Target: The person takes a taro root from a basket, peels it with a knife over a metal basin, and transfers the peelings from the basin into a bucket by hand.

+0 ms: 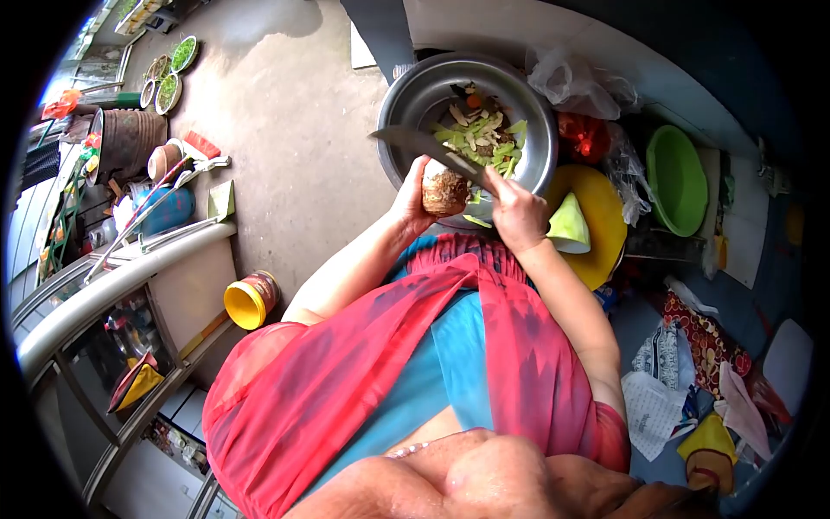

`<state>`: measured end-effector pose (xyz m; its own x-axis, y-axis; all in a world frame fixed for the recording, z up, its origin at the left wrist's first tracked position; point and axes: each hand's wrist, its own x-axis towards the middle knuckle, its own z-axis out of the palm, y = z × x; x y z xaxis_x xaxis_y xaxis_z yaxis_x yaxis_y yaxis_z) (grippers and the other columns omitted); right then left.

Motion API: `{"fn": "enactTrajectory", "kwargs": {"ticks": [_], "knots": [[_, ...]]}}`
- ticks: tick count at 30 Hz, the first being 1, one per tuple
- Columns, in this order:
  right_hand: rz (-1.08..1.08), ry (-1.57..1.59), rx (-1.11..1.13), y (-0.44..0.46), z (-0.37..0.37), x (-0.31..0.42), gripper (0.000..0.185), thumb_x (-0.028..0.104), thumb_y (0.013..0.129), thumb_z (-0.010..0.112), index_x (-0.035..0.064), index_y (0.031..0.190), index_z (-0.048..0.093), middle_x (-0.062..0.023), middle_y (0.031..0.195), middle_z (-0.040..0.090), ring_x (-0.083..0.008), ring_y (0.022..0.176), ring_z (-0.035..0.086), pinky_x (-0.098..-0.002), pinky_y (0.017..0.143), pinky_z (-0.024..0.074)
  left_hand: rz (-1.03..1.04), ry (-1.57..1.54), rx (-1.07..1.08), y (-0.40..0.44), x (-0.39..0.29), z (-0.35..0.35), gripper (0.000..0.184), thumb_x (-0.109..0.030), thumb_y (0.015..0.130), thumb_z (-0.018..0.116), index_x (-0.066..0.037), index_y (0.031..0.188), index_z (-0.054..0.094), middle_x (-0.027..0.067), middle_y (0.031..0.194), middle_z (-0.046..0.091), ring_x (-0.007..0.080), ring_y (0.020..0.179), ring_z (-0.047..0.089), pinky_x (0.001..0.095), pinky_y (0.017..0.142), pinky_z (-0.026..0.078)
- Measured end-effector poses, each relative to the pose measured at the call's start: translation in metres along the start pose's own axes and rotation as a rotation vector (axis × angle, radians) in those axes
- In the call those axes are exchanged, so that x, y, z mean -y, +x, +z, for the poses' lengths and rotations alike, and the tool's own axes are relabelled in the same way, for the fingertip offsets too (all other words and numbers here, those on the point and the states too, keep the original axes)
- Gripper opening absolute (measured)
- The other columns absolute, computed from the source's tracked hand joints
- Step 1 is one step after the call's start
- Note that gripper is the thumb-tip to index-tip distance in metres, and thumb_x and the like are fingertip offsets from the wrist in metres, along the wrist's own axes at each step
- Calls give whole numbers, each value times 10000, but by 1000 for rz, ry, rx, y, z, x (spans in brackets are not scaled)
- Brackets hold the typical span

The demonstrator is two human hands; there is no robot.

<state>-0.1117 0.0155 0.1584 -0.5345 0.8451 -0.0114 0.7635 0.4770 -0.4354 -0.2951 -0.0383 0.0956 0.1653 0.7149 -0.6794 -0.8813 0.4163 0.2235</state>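
Observation:
A brown, ringed root that looks like taro (446,194), pale where its top is peeled, sits in my left hand (412,199) over the near edge of a steel basin (538,108). My right hand (519,214) is wrapped round the handle of a knife (417,144). Its broad dark blade slants to the left just above the root's pale top; whether the edge touches it I cannot tell. Green and cream peelings (497,147) lie in the basin below, with a small orange piece (474,101) among them.
Right of the basin, a pale green wedge (569,225) rests on a yellow round container (596,186). Beyond it are plastic bags (575,82) and a green basin (676,182). A yellow-rimmed bucket (251,300) stands to the left. Cloths (692,381) are heaped at lower right.

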Motion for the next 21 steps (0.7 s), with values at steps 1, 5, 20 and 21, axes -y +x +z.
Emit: {"fn": "enactTrajectory", "kwargs": {"ticks": [1, 5, 20, 21], "knots": [[-99, -29, -45, -2, -1, 8, 338, 111, 846, 606, 168, 1174, 662, -85, 771, 666, -269, 616, 660, -388, 571, 540, 22, 1, -23, 4, 2, -4, 530, -571, 886, 515, -135, 1179, 581, 78, 1078, 659, 248, 916, 648, 436, 762, 543], [-242, -140, -141, -6, 10, 4, 332, 136, 878, 572, 125, 1201, 645, -78, 754, 650, -224, 566, 655, -346, 527, 542, 62, 35, -29, 9, 10, -11, 572, -573, 879, 535, -137, 1250, 542, 91, 1182, 623, 255, 1018, 626, 464, 829, 534], [-239, -124, -109, -2, 7, 5, 299, 116, 886, 544, 126, 1162, 660, -91, 781, 667, -247, 599, 670, -374, 541, 549, 97, 102, -79, -3, 6, 3, 458, -471, 944, 499, -91, 1195, 553, 66, 1132, 637, 214, 972, 640, 413, 847, 528], [-178, -135, -89, -2, 12, -3, 302, 113, 887, 539, 133, 1164, 660, -93, 778, 666, -245, 613, 674, -364, 550, 550, 72, 74, -71, -7, 7, 6, 458, -469, 945, 500, -90, 1194, 555, 67, 1129, 640, 213, 974, 641, 406, 856, 524]]}}
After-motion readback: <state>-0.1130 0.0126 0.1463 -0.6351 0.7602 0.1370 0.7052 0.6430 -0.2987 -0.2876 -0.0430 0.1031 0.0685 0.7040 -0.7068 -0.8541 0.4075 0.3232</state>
